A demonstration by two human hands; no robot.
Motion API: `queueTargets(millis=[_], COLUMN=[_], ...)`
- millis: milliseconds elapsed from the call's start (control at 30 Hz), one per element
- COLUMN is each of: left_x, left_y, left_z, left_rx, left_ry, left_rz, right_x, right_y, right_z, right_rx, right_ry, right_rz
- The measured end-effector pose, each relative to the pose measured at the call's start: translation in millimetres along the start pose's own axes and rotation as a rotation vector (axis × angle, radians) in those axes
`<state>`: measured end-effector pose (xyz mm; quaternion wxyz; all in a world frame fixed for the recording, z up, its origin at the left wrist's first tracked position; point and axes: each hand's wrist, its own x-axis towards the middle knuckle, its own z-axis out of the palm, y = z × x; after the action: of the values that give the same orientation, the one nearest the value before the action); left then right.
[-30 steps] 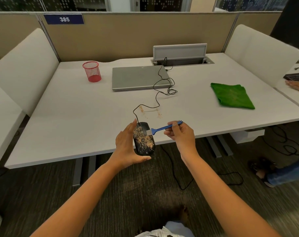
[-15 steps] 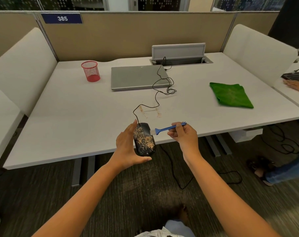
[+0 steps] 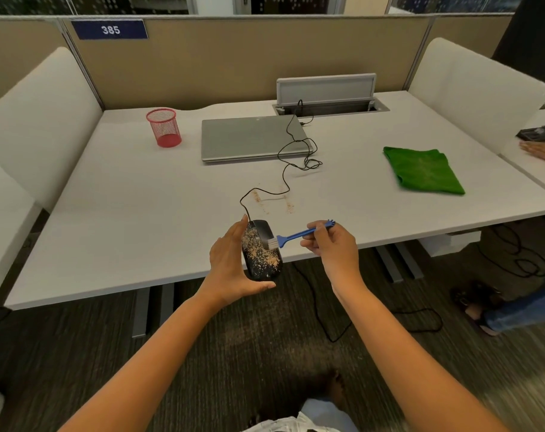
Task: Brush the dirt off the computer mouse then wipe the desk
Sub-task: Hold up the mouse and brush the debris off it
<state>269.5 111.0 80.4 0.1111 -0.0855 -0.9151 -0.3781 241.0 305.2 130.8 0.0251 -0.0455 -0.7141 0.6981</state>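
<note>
My left hand (image 3: 230, 266) holds a black wired computer mouse (image 3: 262, 254) at the desk's front edge, thumb under its near end and fingers along its left side. Tan dirt covers much of the mouse's top. My right hand (image 3: 333, 244) pinches the handle of a small blue brush (image 3: 299, 235), whose white bristles touch the mouse's upper right side. A folded green cloth (image 3: 424, 169) lies on the white desk (image 3: 125, 213) to the right. Streaks of tan dirt (image 3: 274, 202) mark the desk just beyond the mouse.
A closed grey laptop (image 3: 249, 138) lies at the back centre, with the mouse cable (image 3: 290, 169) looping over it into a cable hatch (image 3: 327, 101). A red mesh cup (image 3: 163, 127) stands back left. Another person's hand (image 3: 542, 151) and leg are at the right.
The brush has moved a little to the right and down across the mouse, leaving the mouse's upper right part cleaner. My left hand keeps its hold.
</note>
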Motion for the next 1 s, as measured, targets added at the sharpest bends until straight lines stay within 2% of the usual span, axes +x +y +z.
queueTargets(millis=[333, 533, 800, 1000], left_x=[6, 9, 9, 6], left_y=[0, 0, -1, -4], left_z=[3, 1, 0, 0], left_rx=[0.006, 0.016, 0.008, 0.015], left_ry=[-0.004, -0.004, 0.002, 0.013], left_rz=[0.013, 0.008, 0.009, 0.016], right_x=[1, 5, 4, 4], right_y=[-1, 7, 10, 8], right_z=[3, -8, -5, -6], right_rx=[0.037, 0.059, 0.067, 0.169], right_ry=[-0.03, 0.028, 0.024, 0.016], right_rz=[-0.001, 0.03, 0.008, 0.009])
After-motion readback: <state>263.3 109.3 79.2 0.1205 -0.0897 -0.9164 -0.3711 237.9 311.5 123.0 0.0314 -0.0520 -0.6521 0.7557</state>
